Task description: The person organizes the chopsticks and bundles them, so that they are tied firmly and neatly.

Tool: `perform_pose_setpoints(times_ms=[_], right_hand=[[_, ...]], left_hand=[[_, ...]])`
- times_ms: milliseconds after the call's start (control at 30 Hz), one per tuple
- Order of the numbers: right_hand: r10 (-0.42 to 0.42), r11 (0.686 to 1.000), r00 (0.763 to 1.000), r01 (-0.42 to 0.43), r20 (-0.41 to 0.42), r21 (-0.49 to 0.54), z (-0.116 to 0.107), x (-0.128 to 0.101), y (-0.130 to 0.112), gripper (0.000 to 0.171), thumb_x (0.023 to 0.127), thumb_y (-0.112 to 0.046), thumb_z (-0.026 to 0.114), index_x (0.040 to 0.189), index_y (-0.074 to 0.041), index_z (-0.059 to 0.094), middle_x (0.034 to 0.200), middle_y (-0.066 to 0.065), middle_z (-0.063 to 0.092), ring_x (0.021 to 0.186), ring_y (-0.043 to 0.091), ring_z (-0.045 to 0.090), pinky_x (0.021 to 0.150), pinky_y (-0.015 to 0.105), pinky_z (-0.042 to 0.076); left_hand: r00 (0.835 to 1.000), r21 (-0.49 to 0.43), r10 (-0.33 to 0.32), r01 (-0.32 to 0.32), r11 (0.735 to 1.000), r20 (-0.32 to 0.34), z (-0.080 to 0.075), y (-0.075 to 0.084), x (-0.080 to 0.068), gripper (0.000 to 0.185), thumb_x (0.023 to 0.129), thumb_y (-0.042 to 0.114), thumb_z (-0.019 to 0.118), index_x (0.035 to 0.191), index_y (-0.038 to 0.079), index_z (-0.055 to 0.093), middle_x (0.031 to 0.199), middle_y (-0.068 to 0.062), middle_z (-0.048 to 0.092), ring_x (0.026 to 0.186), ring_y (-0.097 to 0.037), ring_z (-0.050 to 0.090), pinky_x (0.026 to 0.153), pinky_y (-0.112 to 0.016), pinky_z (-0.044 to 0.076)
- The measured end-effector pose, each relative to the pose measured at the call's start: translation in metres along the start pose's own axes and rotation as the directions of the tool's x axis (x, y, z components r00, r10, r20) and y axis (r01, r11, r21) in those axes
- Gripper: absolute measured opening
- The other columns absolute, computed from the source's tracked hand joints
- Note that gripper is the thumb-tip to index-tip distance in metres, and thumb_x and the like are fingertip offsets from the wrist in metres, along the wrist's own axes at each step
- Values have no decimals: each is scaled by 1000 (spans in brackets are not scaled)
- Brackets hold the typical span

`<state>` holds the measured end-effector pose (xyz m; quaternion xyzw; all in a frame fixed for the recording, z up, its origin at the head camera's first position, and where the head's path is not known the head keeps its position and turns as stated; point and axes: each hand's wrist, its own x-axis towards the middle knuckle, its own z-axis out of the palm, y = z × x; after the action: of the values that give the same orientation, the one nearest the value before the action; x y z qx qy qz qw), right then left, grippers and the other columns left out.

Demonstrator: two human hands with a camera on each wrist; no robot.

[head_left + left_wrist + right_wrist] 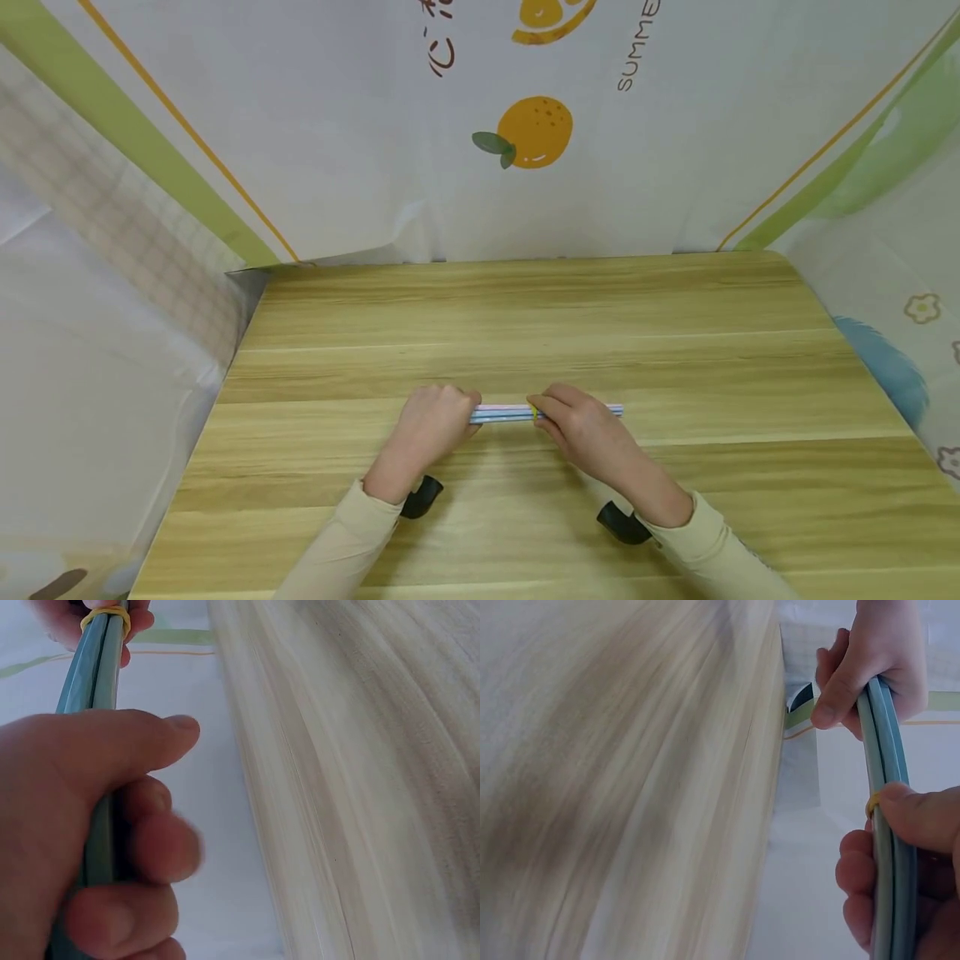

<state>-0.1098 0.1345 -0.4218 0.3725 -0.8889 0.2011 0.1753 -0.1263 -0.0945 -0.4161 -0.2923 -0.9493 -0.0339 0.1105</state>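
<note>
A bundle of thin sticks (504, 413), pale blue and pink, lies lengthwise from left to right over the middle of the wooden worktop (525, 317), held between both hands. The left hand (431, 427) has its grip clamped round the left end of the bundle; the left wrist view shows the thumb (142, 742) lying across the sticks and the fingers curled under them. The right hand (581, 425) grips the bundle further right, its grip also closed on the sticks, with the thumb tip pressed against a yellow rubber band (872, 805) that circles them. A short length of the bundle sticks out beyond the right hand. Behind the worktop hangs a white cloth (360, 125) printed with an orange (534, 132) and green and orange stripes.
</note>
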Motion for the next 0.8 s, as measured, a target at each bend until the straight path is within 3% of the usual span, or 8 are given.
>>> perform_pose_setpoints(times_ms=[233, 633, 733, 800], right_hand=[[20, 1000, 999, -19, -40, 9, 1, 0, 0, 32, 73, -8, 81, 104, -5, 73, 82, 0, 63, 63, 4, 53, 55, 15, 45], [-18, 994, 991, 5, -129, -106, 6, 4, -3, 41, 72, -26, 80, 112, -25, 72, 59, -7, 42, 50, -1, 21, 44, 13, 18], [-26, 989, 990, 6, -138, -145, 6, 5, -4, 33, 85, -40, 67, 116, -28, 70, 56, -7, 37, 49, -1, 16, 44, 14, 16], [-28, 986, 989, 3, -144, -165, 7, 5, -4, 37, 92, -49, 51, 116, -29, 70, 55, -8, 36, 47, -1, 15, 43, 14, 15]], left_hand=[[1000, 36, 13, -13, 999, -1, -1, 2, -1, 28, 74, 20, 76, 59, 17, 52, 52, 4, 51, 43, -8, 39, 37, -27, 33], [998, 10, 15, -16, 1000, 58, -5, 7, 2, 20, 75, 22, 79, 67, 16, 61, 57, 4, 58, 44, -7, 38, 39, -24, 34], [999, 10, 26, -26, 1000, 46, -5, 8, 2, 20, 75, 21, 79, 66, 16, 62, 57, 4, 58, 44, -7, 39, 39, -24, 34], [999, 13, 28, -28, 1000, 41, -5, 8, 2, 20, 75, 20, 78, 66, 16, 61, 56, 4, 58, 44, -6, 39, 38, -24, 34]])
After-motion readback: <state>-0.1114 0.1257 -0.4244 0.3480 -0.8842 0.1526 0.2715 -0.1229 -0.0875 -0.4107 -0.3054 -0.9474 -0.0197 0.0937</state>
